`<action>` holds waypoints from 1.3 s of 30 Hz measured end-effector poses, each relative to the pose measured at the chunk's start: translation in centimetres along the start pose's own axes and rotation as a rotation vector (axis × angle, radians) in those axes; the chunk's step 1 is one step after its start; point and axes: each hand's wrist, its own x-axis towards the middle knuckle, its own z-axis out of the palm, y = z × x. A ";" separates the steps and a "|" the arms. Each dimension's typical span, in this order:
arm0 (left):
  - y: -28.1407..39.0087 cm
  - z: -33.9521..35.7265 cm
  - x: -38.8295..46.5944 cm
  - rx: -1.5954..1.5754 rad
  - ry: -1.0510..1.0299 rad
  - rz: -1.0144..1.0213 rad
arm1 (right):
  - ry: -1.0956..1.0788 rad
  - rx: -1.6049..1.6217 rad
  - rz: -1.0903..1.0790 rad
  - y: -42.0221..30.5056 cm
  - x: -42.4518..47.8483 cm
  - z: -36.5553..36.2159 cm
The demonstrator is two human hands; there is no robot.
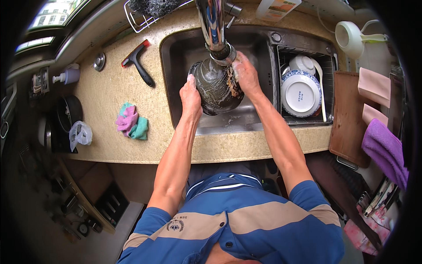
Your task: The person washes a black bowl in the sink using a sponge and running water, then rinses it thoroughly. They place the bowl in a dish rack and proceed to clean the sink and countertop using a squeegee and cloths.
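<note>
A dark round pan (214, 89), streaked with white suds, is tilted in the steel sink (254, 118) under the chrome faucet (214, 26). My left hand (191, 97) grips the pan's left edge, its thumb uppermost and foamy. At the pan's right side, my right hand (248, 74) is covered in lather. Its curled fingers hold pale, frayed soapy material (236, 68) against the pan; I cannot tell exactly what it is. Brown and yellowish bits (233, 86) cling to the pan below those fingers. The faucet's end hides part of the pan.
A rack (324, 49) right of the basin holds a blue-and-white bowl (300, 94). On the left counter lie a squeegee (138, 62), cloths (132, 122) and a metal sink strainer (99, 62). A wooden board (346, 118) stands at right; a plastic bottle (277, 9) is behind.
</note>
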 end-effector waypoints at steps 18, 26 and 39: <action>-0.2 -0.6 1.9 -0.452 0.147 -0.356 | 0.219 -0.173 -0.369 2.2 -3.7 0.5; -1.5 0.5 1.0 -0.392 0.277 -0.337 | 0.085 -0.374 -0.435 -1.9 -2.1 3.2; -1.1 -0.6 -2.4 -0.377 0.050 -0.156 | -0.060 -0.287 -0.347 -1.7 -1.8 1.1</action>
